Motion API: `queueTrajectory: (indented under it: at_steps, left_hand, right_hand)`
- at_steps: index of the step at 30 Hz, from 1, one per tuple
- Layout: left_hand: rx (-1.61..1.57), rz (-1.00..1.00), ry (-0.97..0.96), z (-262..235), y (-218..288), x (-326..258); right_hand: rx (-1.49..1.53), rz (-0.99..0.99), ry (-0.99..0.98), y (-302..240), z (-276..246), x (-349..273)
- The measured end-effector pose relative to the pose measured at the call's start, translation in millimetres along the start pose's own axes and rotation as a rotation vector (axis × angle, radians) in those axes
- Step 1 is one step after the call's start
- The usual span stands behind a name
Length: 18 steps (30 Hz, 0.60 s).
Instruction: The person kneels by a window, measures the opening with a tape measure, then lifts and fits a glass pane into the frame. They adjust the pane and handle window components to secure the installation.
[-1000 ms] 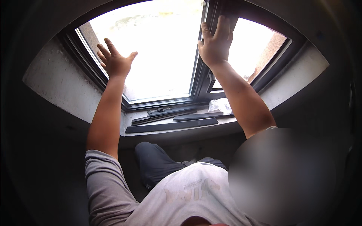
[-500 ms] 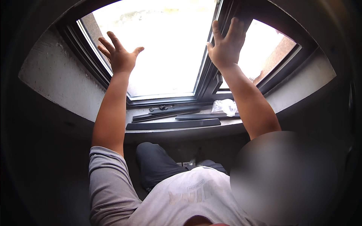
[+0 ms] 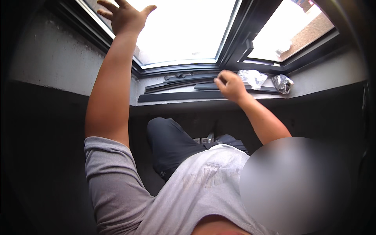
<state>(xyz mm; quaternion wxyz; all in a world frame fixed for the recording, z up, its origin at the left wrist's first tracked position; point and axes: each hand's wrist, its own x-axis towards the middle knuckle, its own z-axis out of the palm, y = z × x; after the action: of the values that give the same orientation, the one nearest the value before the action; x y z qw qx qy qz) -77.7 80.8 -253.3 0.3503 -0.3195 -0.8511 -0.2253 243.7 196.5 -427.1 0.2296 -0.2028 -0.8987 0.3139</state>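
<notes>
Black strips (image 3: 184, 95) lie flat along the sill (image 3: 321, 84), within easy reach below the window frame (image 3: 235, 43). Left hand (image 3: 124, 15) is spread open against the glass (image 3: 184, 27), apparently steadying the pane. Right hand (image 3: 230, 85) is curled over the strips' right end; what it grips cannot be told. Two crumpled bags (image 3: 266, 80) sit just beside it.

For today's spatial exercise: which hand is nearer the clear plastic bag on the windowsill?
Right. The right hand is down at the sill just left of the clear plastic bag; the left hand is raised high against the window glass.
</notes>
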Motion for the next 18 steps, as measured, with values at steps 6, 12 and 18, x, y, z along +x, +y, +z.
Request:
queueTrajectory:
  at_steps: [6, 12, 18]
  left_hand:
    - [0.143, -0.011, 0.143, 10.8, -8.6, -1.9]
    - [-0.040, -0.108, 0.006, 12.1, -5.1, 0.8]
    - [0.021, -0.231, -0.140, -7.6, 12.4, 4.2]
  right_hand:
    - [-0.275, 0.321, -0.245, 79.2, 75.5, -59.3]
    - [-0.390, 0.398, -0.348, 85.9, 87.0, -48.2]
    - [-0.383, 0.314, -0.335, 85.2, 104.2, -48.6]
